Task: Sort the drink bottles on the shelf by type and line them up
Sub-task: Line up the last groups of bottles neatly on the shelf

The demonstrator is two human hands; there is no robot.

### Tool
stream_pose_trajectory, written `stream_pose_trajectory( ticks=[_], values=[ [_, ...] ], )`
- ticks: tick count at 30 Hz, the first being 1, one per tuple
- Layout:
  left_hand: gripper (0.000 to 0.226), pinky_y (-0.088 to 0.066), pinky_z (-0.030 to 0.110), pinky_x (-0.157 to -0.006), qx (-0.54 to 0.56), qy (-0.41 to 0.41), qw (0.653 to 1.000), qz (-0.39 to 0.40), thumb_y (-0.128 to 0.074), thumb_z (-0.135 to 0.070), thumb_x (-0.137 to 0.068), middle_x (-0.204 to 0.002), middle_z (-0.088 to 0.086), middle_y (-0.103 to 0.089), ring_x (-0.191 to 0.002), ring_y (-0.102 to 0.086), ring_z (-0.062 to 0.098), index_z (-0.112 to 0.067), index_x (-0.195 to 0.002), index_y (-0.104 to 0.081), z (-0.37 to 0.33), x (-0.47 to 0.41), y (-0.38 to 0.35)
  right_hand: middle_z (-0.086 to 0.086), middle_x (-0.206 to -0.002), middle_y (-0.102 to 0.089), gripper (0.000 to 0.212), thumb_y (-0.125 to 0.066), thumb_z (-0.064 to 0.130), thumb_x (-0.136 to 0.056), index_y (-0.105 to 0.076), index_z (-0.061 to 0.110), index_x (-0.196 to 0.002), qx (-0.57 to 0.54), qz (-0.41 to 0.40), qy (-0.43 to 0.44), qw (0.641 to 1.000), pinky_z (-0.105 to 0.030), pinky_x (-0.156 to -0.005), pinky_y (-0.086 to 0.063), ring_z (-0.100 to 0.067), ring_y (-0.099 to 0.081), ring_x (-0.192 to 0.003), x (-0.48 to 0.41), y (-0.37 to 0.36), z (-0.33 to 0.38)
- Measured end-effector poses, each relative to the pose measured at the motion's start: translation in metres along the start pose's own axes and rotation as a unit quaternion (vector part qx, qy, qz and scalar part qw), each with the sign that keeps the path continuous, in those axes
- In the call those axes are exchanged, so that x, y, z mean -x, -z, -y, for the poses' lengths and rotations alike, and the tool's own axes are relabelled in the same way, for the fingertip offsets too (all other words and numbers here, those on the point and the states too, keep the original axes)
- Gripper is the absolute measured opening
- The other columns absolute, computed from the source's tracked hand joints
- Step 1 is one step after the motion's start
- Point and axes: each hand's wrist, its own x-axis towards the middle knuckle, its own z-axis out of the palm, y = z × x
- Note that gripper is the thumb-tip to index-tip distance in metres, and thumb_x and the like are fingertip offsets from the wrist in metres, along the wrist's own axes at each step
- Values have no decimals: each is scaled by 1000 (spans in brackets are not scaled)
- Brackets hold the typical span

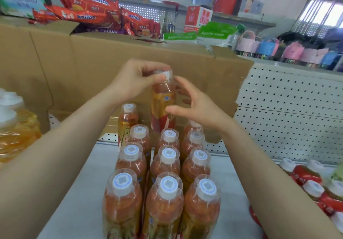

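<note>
Three rows of amber drink bottles [168, 157] with white caps run from the shelf's [83, 183] front edge toward its back. At the back end of the middle row one bottle [162, 99] is upright, its base hidden. The left hand [137, 79] pinches its cap [165, 73] from above. The right hand [196, 105] is spread loosely just beside the label, gripping nothing. A cardboard box [92, 57] stands behind, and red-labelled bottles [306, 173] sit toward the shelf's right edge.
</note>
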Motion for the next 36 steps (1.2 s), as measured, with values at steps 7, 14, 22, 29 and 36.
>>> stream_pose_trajectory(
  ticks=[7, 14, 22, 29, 36],
  values=[
    [58, -40, 23, -106, -64, 69, 992, 86, -70, -37, -82, -134, -9, -59, -120, -55, 1, -28, -137, -54, 32, 16, -7, 7, -129, -62, 77, -83, 37, -80, -40, 28, -143, 9, 5, -40, 999, -34, -99, -52, -10, -64, -108, -7, -15, -19],
    [52, -42, 39, -99, -296, 201, 931, 79, -60, -36, -94, -147, 5, -45, -121, -53, 25, -22, -142, -47, 104, 52, 3, 7, -94, -65, 57, -81, 42, -80, -44, 28, -120, 88, 82, -59, 991, -28, -66, -47, -10, -62, -79, -14, -24, -28],
    [33, -51, 40, -86, -230, 177, 956, 37, -59, -35, -95, -121, 3, -64, -104, -61, 24, -33, -128, -58, 105, 56, 1, 4, -115, -66, 46, -68, 59, -85, -53, 28, -114, 106, 130, -107, 980, -38, -91, -52, -16, -62, -106, -12, -34, -36],
    [35, -48, 22, -82, -95, 171, 978, 73, -73, -29, -86, -115, -10, -68, -103, -64, 9, -33, -121, -67, 93, 63, -10, 4, -137, -59, 41, -48, 47, -102, -55, 27, -137, 84, 45, -167, 981, -24, -80, -40, -10, -55, -111, 6, -15, -47],
    [41, -50, 8, -66, 34, 212, 974, 71, -67, -15, -91, -122, -4, -64, -90, -64, -11, -21, -131, -61, 88, 73, -9, 0, -134, -62, 29, -63, 30, -98, -65, 25, -126, 54, 39, -176, 982, -28, -88, -40, -10, -52, -110, 13, -13, -45]
  ],
)
